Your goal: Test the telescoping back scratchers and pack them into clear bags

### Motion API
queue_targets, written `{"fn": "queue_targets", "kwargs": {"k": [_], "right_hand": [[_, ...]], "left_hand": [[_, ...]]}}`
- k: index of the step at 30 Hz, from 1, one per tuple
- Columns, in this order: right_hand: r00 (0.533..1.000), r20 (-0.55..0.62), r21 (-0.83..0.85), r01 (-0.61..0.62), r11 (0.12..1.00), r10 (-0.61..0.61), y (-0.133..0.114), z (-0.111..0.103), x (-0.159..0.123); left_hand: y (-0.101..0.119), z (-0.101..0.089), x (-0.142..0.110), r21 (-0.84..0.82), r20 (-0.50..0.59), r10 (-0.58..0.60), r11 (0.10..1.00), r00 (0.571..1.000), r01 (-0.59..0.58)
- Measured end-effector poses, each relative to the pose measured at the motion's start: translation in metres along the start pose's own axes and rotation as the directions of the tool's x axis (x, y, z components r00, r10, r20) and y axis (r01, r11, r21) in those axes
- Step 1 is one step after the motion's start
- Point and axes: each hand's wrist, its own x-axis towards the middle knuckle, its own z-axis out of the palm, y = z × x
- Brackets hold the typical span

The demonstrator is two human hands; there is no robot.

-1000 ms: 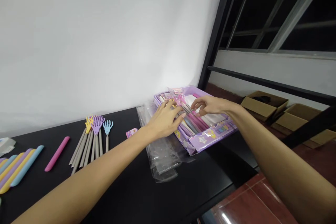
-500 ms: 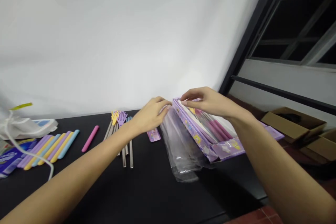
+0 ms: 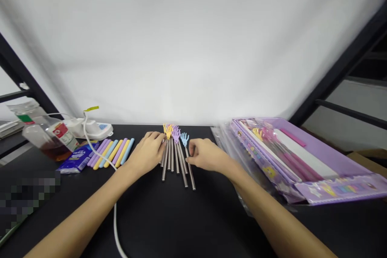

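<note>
A bunch of back scratchers (image 3: 175,157) lies on the black table, with thin metal rods and small hand-shaped heads in yellow, purple and blue. My left hand (image 3: 148,151) is at the bunch's left side, fingers loosely bent and apart, thumb by the yellow-headed rods. On the other side, my right hand (image 3: 207,154) has its thumb tip against the rod of the blue-headed back scratcher (image 3: 185,139); its index finger curls with a gap. Neither hand visibly grips anything. Part of the leftmost rods is hidden behind my left hand.
Purple, yellow and blue handle tubes (image 3: 111,153) lie in a row at left, near a blue packet (image 3: 77,161), a bottle (image 3: 50,133) and a power strip (image 3: 101,131). A white cable (image 3: 115,221) crosses the table. At right, a purple display box (image 3: 317,141) stands beside clear plastic wrap (image 3: 225,137).
Both hands have left the purple box and clear wrap and moved left to the back scratchers. The view has turned left. The pink tube no longer lies beside the row of tubes.
</note>
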Motion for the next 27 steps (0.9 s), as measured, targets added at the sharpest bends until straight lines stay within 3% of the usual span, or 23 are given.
{"fn": "queue_targets", "kwargs": {"k": [5,9,16,19,27], "right_hand": [[0.998,-0.044,-0.013,-0.039,0.999,0.038,0.005,0.023,-0.001],[0.992,-0.124,0.001,-0.036,0.999,0.036,0.011,0.028,-0.003],[0.988,-0.139,0.082,-0.057,0.995,0.068,0.019,0.023,-0.006],[0.987,-0.136,0.135,-0.063,0.989,0.081,0.021,0.019,-0.006],[0.982,-0.179,0.159,-0.032,0.987,0.061,0.024,0.017,-0.006]], "left_hand": [[0.013,0.013,-0.019,0.078,0.015,0.041,0.996,0.999,-0.042],[0.029,0.021,-0.025,0.181,0.014,-0.005,0.983,1.000,0.003],[0.021,0.010,-0.021,0.314,-0.041,-0.262,0.913,0.964,0.261],[0.018,0.009,-0.021,0.349,-0.009,-0.335,0.882,0.942,0.317],[0.017,0.004,-0.019,0.469,-0.048,-0.269,0.845,0.962,0.259]]}}
